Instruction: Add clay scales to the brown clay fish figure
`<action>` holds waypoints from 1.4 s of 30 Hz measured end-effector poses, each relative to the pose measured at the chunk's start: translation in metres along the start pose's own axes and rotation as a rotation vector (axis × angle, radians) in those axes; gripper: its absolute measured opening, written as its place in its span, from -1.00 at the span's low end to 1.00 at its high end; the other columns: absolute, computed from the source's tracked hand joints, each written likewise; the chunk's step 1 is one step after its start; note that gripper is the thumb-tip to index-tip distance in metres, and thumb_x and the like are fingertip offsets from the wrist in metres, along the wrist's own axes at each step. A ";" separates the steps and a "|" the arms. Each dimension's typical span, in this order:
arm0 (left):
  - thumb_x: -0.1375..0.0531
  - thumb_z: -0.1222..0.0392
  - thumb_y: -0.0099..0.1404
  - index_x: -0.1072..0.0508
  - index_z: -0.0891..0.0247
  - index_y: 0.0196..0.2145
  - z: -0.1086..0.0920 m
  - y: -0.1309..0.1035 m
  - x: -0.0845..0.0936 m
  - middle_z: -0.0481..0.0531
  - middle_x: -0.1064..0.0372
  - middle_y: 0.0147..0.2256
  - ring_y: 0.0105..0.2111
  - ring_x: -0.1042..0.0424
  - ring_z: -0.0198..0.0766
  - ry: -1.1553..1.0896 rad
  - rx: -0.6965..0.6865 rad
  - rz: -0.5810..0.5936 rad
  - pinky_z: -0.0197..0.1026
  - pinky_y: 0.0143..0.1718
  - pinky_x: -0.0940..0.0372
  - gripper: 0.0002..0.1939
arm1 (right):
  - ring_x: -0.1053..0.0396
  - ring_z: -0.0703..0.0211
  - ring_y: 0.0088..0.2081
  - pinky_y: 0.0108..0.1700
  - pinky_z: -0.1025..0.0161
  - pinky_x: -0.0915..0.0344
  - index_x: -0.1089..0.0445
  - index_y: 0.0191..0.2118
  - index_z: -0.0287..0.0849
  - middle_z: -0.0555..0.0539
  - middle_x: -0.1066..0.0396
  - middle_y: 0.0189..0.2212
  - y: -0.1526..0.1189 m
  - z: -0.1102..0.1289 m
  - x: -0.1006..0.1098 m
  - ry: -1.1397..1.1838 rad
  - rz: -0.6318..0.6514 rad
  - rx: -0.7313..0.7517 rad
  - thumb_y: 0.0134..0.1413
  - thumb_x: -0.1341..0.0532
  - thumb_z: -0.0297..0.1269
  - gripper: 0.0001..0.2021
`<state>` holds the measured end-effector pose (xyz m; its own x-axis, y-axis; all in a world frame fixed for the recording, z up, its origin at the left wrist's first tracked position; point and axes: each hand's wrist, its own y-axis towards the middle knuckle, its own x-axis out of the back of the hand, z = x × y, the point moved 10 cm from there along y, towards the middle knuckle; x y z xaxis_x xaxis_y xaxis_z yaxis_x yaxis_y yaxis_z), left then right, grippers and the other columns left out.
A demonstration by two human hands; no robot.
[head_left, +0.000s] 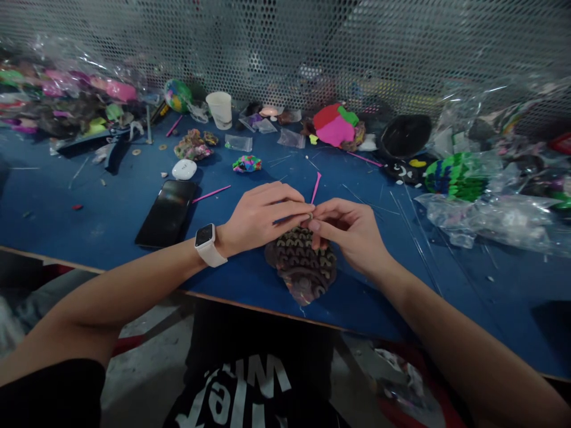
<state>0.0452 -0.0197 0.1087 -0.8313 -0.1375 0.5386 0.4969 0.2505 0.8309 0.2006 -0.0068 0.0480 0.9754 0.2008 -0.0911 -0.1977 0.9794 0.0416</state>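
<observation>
A dark brown clay figure (303,270) with rows of curved, scale-like ridges lies near the table's front edge, below both hands. My left hand (267,214) reaches over its top end, fingers closed together and tips meeting those of the other hand. My right hand (352,232) pinches with thumb and forefinger at the same spot. A tiny bit between the fingertips is too small to name. Just behind the fingertips a pink modelling tool (316,187) lies on the blue table (241,267), its lower end hidden by the hands.
A black phone (167,214), a white case (184,170) and another pink tool (212,194) lie left. Along the mesh back stand a paper cup (219,110), coloured clay lumps (335,126) and a black bowl (405,135). Plastic bags (504,220) crowd the right.
</observation>
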 end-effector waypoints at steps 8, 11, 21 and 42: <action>-0.32 0.12 0.63 -0.67 0.15 -0.01 0.001 0.000 0.001 0.06 -0.67 -0.14 -0.18 -0.62 -0.27 -0.021 -0.005 0.000 -0.18 -0.10 -0.51 -0.88 | -0.55 0.19 -0.58 -0.59 0.28 -0.44 -0.66 -0.27 -0.06 0.00 -0.69 -0.40 0.000 -0.002 0.002 -0.001 -0.008 0.013 -0.09 -0.74 0.00 -0.60; -0.31 0.12 0.64 -0.68 0.13 -0.01 0.002 -0.001 -0.002 0.06 -0.67 -0.15 -0.17 -0.64 -0.26 -0.022 0.000 0.025 -0.18 -0.10 -0.51 -0.87 | -0.51 0.21 -0.60 -0.61 0.30 -0.38 -0.67 -0.30 -0.06 0.04 -0.61 -0.50 0.000 -0.001 0.004 -0.029 -0.028 0.025 -0.05 -0.73 0.01 -0.63; -0.33 0.15 0.62 -0.66 0.17 -0.07 -0.003 0.002 0.001 0.03 -0.66 -0.18 -0.22 -0.62 -0.27 0.020 -0.018 -0.011 -0.19 -0.16 -0.50 -0.90 | -0.47 0.24 -0.60 -0.63 0.31 -0.33 -0.68 -0.27 -0.09 0.03 -0.60 -0.49 -0.001 -0.002 0.005 -0.015 -0.040 0.018 -0.05 -0.74 -0.02 -0.63; -0.28 0.22 0.61 -0.63 0.20 0.02 0.002 0.001 -0.005 0.10 -0.66 -0.10 -0.14 -0.66 -0.19 0.036 0.038 0.059 -0.11 -0.10 -0.56 -0.88 | -0.50 0.18 -0.56 -0.59 0.22 -0.31 -0.65 -0.27 -0.04 0.01 -0.60 -0.45 0.007 0.018 0.023 -0.314 -0.045 0.074 0.04 -0.65 0.13 -0.61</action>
<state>0.0496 -0.0166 0.1061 -0.7911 -0.1553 0.5916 0.5345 0.2948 0.7921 0.2230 0.0040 0.0636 0.9677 0.1293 0.2164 -0.1573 0.9806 0.1173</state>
